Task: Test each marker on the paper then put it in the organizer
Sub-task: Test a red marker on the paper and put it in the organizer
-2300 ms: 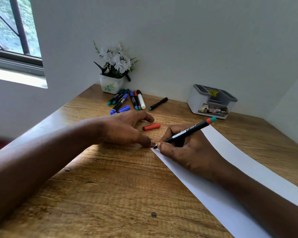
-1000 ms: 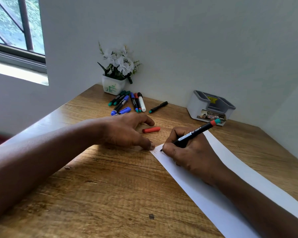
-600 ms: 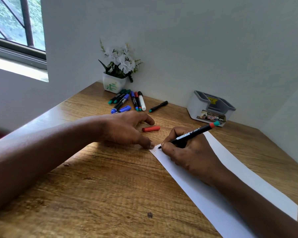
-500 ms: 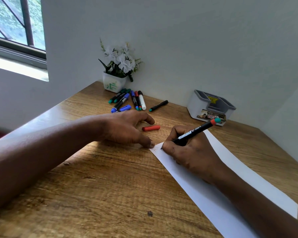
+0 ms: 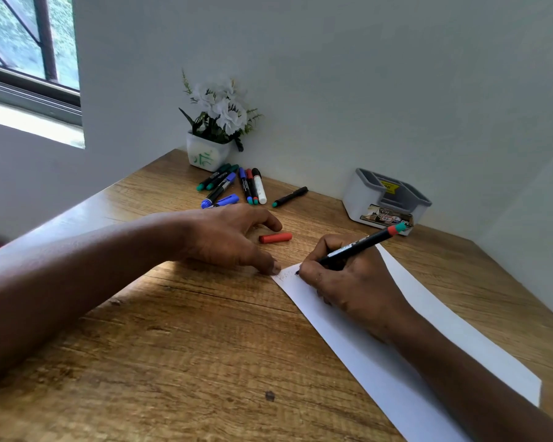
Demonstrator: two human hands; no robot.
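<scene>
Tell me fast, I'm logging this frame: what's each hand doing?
Left hand: open, thumb tip at the paper corner.
Right hand: holding the black marker, tip on the paper.

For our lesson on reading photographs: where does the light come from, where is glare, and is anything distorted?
Head view: daylight enters by the window at upper left; a pale sheen lies on the table at its left edge; the wide lens enlarges the left forearm near the frame edge; the marker is sharp.
</scene>
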